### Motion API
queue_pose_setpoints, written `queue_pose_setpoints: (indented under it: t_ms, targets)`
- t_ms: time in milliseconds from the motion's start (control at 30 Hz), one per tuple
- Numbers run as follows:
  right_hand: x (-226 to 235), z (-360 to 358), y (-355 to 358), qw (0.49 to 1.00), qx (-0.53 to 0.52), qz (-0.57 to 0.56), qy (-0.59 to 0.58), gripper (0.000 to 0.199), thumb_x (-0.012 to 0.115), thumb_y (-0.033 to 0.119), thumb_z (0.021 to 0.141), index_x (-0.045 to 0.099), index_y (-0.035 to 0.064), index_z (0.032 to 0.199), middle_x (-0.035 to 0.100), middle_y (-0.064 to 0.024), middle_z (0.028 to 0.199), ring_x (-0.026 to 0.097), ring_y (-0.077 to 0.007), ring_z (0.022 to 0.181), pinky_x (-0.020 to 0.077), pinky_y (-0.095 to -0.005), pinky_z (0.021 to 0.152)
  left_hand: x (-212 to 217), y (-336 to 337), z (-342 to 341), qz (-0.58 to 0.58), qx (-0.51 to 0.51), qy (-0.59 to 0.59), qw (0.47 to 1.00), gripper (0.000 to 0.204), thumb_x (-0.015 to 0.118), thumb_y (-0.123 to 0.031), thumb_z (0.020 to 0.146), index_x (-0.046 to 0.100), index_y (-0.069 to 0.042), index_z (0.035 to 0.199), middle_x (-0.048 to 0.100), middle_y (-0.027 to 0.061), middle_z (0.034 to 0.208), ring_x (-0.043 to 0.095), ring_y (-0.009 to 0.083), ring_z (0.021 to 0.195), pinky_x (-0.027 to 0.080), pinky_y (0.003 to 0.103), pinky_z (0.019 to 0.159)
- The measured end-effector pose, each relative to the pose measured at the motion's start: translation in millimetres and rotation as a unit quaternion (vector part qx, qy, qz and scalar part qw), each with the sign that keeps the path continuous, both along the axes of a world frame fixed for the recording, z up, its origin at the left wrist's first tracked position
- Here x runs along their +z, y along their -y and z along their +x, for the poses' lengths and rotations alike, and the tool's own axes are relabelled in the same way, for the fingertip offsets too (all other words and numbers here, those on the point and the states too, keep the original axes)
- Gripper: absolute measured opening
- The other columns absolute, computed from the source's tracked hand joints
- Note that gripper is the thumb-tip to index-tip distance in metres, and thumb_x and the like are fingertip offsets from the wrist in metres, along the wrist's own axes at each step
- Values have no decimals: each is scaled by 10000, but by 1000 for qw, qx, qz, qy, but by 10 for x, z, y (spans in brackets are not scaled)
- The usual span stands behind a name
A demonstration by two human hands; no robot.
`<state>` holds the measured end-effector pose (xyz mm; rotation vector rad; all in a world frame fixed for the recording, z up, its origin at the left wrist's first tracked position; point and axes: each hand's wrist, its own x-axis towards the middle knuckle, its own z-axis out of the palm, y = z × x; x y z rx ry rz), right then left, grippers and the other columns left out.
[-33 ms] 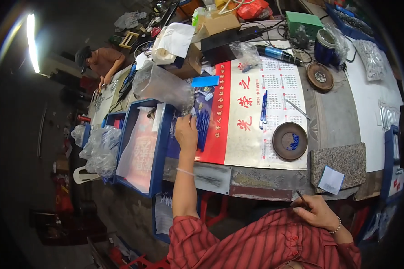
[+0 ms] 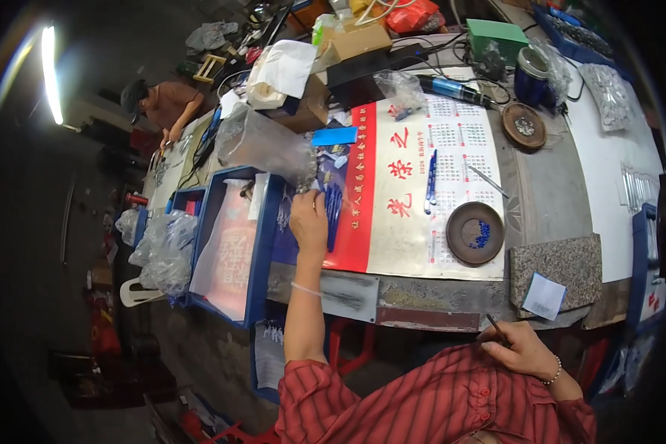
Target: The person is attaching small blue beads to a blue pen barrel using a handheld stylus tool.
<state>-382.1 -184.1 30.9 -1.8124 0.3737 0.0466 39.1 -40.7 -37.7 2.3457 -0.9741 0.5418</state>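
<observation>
My left hand reaches to the far side of the bench, its fingers curled down beside a row of slim blue sticks. Its fingertips meet small silvery pieces, and what they pinch is too small to make out. Just beyond lies a clear plastic bag. Near my body, my right hand is closed around a thin dark stick-like tool, its tip pointing up and left. A round brown dish holding small blue beads stands on a calendar sheet.
A blue tray with papers stands left of my left arm. A speckled stone slab bears a white paper. A second brown dish holds silvery bits. Boxes and cables crowd the back; another person works at the far left.
</observation>
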Motion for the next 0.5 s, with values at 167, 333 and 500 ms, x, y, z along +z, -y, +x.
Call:
queue_pose_setpoints:
  t_ms: [167, 333, 500]
  targets:
    - [16, -19, -3, 999, 45, -3, -12, 211, 591, 180, 830, 597, 8, 951, 628, -168, 815, 630, -303, 751, 489, -334, 650, 36, 837, -853, -32, -146, -276, 949, 216, 639, -173, 790, 633, 14, 898, 637, 173, 862, 619, 278, 762, 483, 332, 671]
    - [82, -143, -12, 997, 64, -43, 5, 234, 582, 209, 839, 600, 9, 960, 619, -169, 821, 619, -322, 752, 490, -353, 650, -170, 1441, -1032, 151, -55, -274, 948, 374, 673, -285, 734, 583, 48, 879, 614, 225, 844, 607, 361, 820, 463, 452, 728]
    - [36, -380, 71, 999, 12, -40, -15, 226, 588, 203, 835, 594, 7, 949, 615, -168, 811, 615, -316, 730, 484, -348, 638, -229, 1606, -926, 183, -48, -345, 919, 295, 654, -258, 722, 611, 34, 734, 632, 205, 714, 627, 347, 732, 483, 435, 700]
